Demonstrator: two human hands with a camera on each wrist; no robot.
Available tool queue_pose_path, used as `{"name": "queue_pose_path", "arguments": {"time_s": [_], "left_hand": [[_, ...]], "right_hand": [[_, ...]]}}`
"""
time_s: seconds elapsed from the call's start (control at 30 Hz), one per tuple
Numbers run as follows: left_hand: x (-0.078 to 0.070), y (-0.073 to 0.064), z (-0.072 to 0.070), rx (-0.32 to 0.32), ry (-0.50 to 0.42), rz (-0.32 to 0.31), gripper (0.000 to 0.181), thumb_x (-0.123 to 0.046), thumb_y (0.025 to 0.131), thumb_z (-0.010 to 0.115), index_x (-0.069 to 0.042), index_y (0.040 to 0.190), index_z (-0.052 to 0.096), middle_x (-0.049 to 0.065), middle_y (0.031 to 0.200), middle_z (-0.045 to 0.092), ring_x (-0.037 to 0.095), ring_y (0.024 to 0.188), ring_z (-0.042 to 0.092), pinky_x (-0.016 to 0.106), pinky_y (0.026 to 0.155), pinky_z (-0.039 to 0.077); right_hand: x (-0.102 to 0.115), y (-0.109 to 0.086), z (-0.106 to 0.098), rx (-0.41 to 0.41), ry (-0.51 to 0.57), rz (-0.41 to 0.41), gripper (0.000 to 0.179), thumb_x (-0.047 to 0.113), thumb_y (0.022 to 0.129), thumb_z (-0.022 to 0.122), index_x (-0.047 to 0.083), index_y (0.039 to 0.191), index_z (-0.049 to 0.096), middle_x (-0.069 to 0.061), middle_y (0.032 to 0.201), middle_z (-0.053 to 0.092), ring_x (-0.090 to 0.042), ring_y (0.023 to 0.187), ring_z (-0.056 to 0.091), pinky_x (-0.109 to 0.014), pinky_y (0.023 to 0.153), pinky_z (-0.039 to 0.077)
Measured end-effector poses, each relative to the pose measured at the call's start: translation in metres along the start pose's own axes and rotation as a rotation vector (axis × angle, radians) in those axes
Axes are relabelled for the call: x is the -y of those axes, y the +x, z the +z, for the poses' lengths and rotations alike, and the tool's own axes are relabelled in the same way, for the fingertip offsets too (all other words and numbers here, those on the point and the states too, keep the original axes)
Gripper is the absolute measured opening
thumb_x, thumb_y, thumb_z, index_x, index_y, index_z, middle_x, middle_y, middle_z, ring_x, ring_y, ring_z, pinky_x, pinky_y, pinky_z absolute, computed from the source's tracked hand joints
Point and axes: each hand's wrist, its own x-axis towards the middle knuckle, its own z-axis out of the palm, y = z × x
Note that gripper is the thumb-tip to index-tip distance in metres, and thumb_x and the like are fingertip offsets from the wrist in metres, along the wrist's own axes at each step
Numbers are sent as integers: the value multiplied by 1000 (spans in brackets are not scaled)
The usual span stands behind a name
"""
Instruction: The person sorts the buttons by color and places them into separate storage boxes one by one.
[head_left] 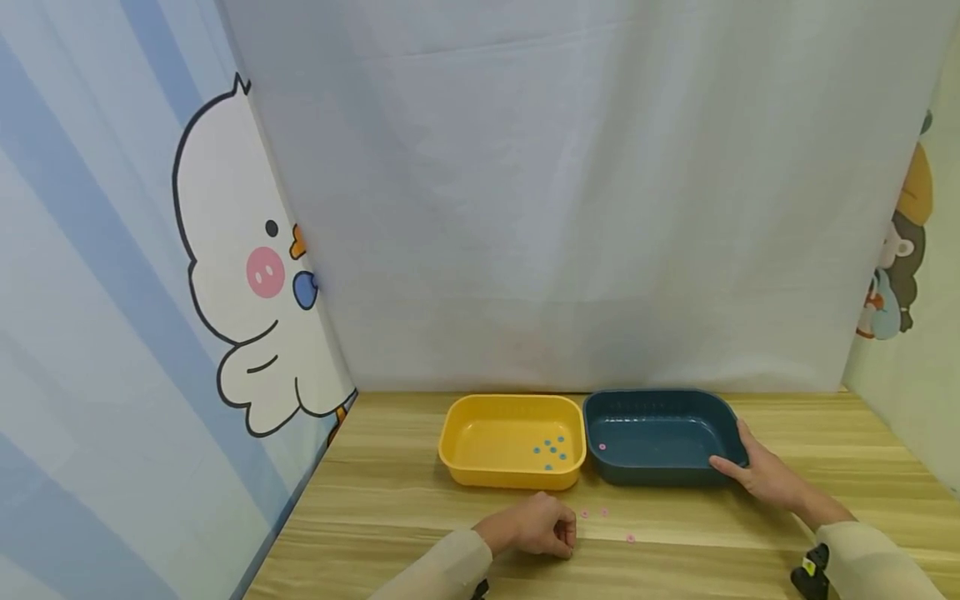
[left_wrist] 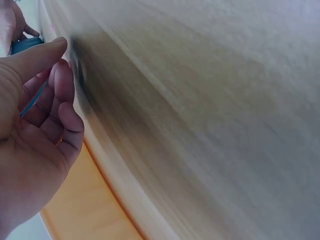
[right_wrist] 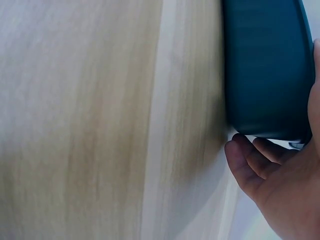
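Note:
My right hand [head_left: 768, 477] holds the right end of a dark teal basin [head_left: 652, 477], thumb at its front corner and fingers along its side. In the right wrist view, the fingers [right_wrist: 242, 165] curl by the end wall of the basin. My left hand [head_left: 534, 525] is low over the table with its fingers curled, thumb tip close to the index fingertip; I cannot tell whether something small is between them. Just right of it lie small pink ring-shaped pieces [head_left: 631, 538]. One pink ring [head_left: 602, 447] is inside the teal basin, near its left end.
A yellow basin [head_left: 480, 478] stands against the teal one's left side, with several small blue pieces [head_left: 552, 450] in it. Both are on a wood-grain table [head_left: 390, 500], in front of a hanging white cloth [head_left: 585, 208]. Cartoon-printed curtains [head_left: 90, 333] flank the table.

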Motion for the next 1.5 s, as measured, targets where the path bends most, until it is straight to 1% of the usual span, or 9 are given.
{"name": "queue_pose_path", "arguments": {"time_s": [0.17, 0.33, 0.5, 0.67, 0.9, 1.1, 1.17, 1.23, 1.5], "left_hand": [[-3, -2, -2, -17, -73, -31, 15, -12, 82, 75, -16, 75, 62, -14, 64, 53, -2, 54, 47, 14, 52, 42], [-4, -4, -8, -52, -115, -14, 14, -11, 83, 73, -15, 77, 62, -14, 68, 55, -2, 60, 49, 14, 57, 44], [-4, -6, -15, -87, -88, 12, 9, -15, 85, 72, -15, 81, 64, -15, 71, 56, -4, 65, 51, 13, 61, 45], [-6, -7, -22, -85, -86, -8, 6, -15, 85, 72, -13, 83, 67, -15, 73, 58, -4, 67, 52, 13, 63, 45], [-10, -7, -33, -83, -49, 14, 4, -13, 86, 71, -14, 83, 68, -14, 74, 62, -6, 67, 54, 12, 64, 45], [-18, -3, -47, -90, 41, 44, 3, -15, 88, 68, -13, 86, 70, -13, 75, 63, -7, 67, 54, 10, 64, 44], [-20, 0, -51, -111, 72, 58, 4, -15, 89, 68, -12, 88, 71, -13, 77, 64, -8, 68, 55, 9, 64, 44], [-21, 3, -55, -135, 69, 63, 5, -14, 88, 68, -12, 91, 72, -13, 78, 65, -8, 69, 55, 9, 65, 44], [-24, 21, -64, -247, -25, 29, 11, -16, 90, 66, -11, 95, 74, -14, 80, 66, -5, 70, 55, 11, 67, 45]], "right_hand": [[-1, -1, -1, 5, -5, 6, 100, 35, 95, 56, -12, 141, -19, -47, 140, -6, -64, 125, 6, -71, 96, 13], [-2, -1, -1, 3, -2, 7, 99, 35, 95, 56, -12, 141, -19, -47, 140, -6, -64, 125, 5, -71, 96, 12], [-2, 0, -1, -1, 4, 8, 99, 34, 95, 57, -13, 141, -17, -47, 140, -5, -64, 125, 5, -71, 96, 12], [-3, 0, -1, 4, 12, 10, 99, 34, 95, 56, -12, 141, -18, -47, 140, -6, -64, 125, 4, -71, 96, 12], [-4, 2, 1, 2, 12, 8, 99, 34, 95, 57, -12, 141, -18, -46, 141, -6, -64, 125, 5, -71, 96, 12], [-4, 3, 0, 15, 2, 19, 99, 36, 96, 55, -12, 141, -18, -46, 141, -6, -64, 125, 6, -72, 95, 14], [-3, 3, 0, 17, 3, 22, 99, 36, 96, 55, -12, 141, -18, -46, 141, -5, -64, 125, 7, -72, 95, 14], [-3, 3, 0, 20, 8, 23, 98, 36, 96, 55, -12, 141, -18, -46, 141, -6, -64, 125, 6, -72, 95, 14], [-3, 2, 0, 21, 13, 32, 99, 36, 95, 56, -12, 141, -19, -46, 141, -7, -63, 125, 4, -72, 95, 12]]}}
